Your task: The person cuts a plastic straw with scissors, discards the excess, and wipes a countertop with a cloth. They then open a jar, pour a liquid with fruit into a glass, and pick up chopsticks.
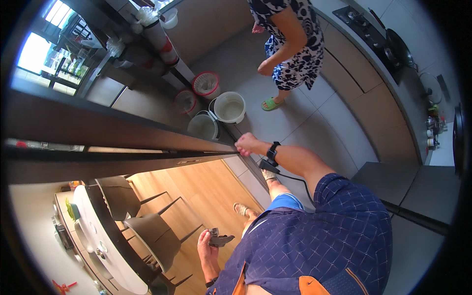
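Note:
My right hand (246, 144), with a black strap and a small dark device on a cable at the wrist, has its fingers curled at the end edge of a dark-framed glass door (206, 144). Just beyond that edge stand white plastic buckets (230, 107) and red-rimmed waste baskets (206, 84); some of these may be reflections in the glass. Low on the other side of the door, above the wood floor, my left hand (208, 245) grips a crumpled dark grey cloth (220, 240). What the cloth is exactly cannot be told.
Another person (295, 44) in a patterned dress and green slippers stands on the grey kitchen tiles. Along the right runs a counter with a gas hob (368, 35) and a wok (399, 47). Grey chairs (155, 236) surround a white-topped table (107, 239) at lower left.

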A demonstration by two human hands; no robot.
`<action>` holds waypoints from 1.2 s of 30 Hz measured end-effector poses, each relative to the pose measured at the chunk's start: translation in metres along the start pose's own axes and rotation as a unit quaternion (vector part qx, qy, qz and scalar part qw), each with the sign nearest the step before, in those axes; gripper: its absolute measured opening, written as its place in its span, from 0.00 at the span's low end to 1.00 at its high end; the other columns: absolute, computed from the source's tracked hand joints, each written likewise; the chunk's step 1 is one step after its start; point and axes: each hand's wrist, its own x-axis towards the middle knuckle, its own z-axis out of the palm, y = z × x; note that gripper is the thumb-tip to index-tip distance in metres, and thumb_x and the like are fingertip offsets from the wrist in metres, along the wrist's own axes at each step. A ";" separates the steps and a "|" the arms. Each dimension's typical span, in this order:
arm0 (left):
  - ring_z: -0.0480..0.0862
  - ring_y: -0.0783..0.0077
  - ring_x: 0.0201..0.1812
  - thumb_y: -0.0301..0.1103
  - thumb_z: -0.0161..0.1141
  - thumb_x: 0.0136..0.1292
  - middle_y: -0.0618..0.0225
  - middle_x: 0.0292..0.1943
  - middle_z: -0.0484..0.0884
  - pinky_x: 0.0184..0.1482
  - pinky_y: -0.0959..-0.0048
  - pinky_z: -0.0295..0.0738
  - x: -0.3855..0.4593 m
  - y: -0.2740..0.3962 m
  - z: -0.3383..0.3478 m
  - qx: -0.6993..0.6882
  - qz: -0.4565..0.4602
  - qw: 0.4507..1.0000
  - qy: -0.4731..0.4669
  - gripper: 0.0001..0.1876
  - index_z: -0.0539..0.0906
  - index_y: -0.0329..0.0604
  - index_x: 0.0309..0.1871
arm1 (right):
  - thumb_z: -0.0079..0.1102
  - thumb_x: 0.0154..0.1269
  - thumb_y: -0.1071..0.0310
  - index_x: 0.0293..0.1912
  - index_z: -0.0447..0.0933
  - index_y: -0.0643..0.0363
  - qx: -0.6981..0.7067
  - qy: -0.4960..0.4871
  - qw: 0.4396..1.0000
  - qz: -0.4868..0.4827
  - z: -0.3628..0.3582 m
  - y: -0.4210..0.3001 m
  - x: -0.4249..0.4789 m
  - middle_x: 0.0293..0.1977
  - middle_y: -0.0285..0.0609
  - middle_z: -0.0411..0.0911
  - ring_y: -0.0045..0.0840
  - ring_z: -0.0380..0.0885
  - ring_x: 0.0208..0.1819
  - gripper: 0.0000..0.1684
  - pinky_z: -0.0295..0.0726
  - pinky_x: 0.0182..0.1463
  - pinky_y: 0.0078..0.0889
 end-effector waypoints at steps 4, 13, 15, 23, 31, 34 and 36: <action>0.87 0.63 0.46 0.24 0.63 0.67 0.64 0.44 0.86 0.48 0.55 0.88 0.009 0.014 -0.008 0.008 0.011 0.999 -0.029 0.09 0.82 0.41 0.49 | 0.58 0.64 0.68 0.23 0.74 0.59 -0.200 0.035 0.979 0.034 -0.026 0.066 -0.032 0.18 0.37 0.74 0.23 0.71 0.15 0.13 0.69 0.15 0.26; 0.86 0.62 0.47 0.25 0.61 0.69 0.59 0.47 0.85 0.50 0.57 0.86 0.000 -0.001 -0.141 -0.121 0.076 0.989 -0.044 0.12 0.80 0.36 0.54 | 0.64 0.57 0.47 0.30 0.85 0.66 -0.656 -0.005 0.753 -0.048 0.007 0.218 0.011 0.30 0.60 0.83 0.45 0.84 0.33 0.27 0.80 0.39 0.46; 0.86 0.64 0.47 0.25 0.61 0.69 0.60 0.47 0.85 0.49 0.61 0.86 0.002 -0.011 -0.171 -0.159 0.113 0.981 -0.018 0.11 0.80 0.37 0.54 | 0.58 0.60 0.40 0.40 0.85 0.67 -0.745 -0.084 0.660 -0.038 0.059 0.202 0.033 0.44 0.67 0.81 0.56 0.82 0.50 0.34 0.81 0.52 0.50; 0.87 0.66 0.44 0.28 0.60 0.70 0.63 0.43 0.86 0.46 0.62 0.86 0.008 -0.123 -0.263 -0.318 0.161 0.926 0.122 0.08 0.82 0.44 0.50 | 0.54 0.66 0.45 0.45 0.81 0.70 -0.812 -0.195 0.494 -0.241 0.273 0.165 0.136 0.43 0.62 0.82 0.56 0.80 0.51 0.32 0.80 0.57 0.49; 0.86 0.70 0.39 0.32 0.60 0.71 0.65 0.42 0.87 0.37 0.71 0.82 -0.012 -0.171 -0.311 -0.482 0.249 0.814 0.209 0.06 0.82 0.47 0.48 | 0.56 0.67 0.48 0.45 0.83 0.67 -0.816 -0.489 0.170 -0.258 0.506 0.290 0.119 0.39 0.50 0.87 0.39 0.88 0.40 0.27 0.86 0.46 0.44; 0.86 0.68 0.42 0.31 0.59 0.72 0.64 0.44 0.87 0.37 0.71 0.81 -0.036 -0.162 -0.345 -0.522 0.298 0.773 0.204 0.08 0.82 0.47 0.51 | 0.56 0.68 0.50 0.41 0.85 0.63 -0.814 -0.503 0.278 0.083 0.555 0.332 0.089 0.34 0.46 0.88 0.30 0.88 0.34 0.24 0.87 0.41 0.36; 0.86 0.65 0.45 0.28 0.58 0.70 0.63 0.47 0.86 0.42 0.68 0.82 -0.044 -0.151 -0.380 -0.547 0.336 0.739 0.207 0.10 0.81 0.47 0.53 | 0.56 0.68 0.51 0.41 0.85 0.63 -0.807 -0.517 0.284 0.038 0.589 0.351 0.065 0.34 0.44 0.88 0.26 0.87 0.31 0.23 0.86 0.38 0.34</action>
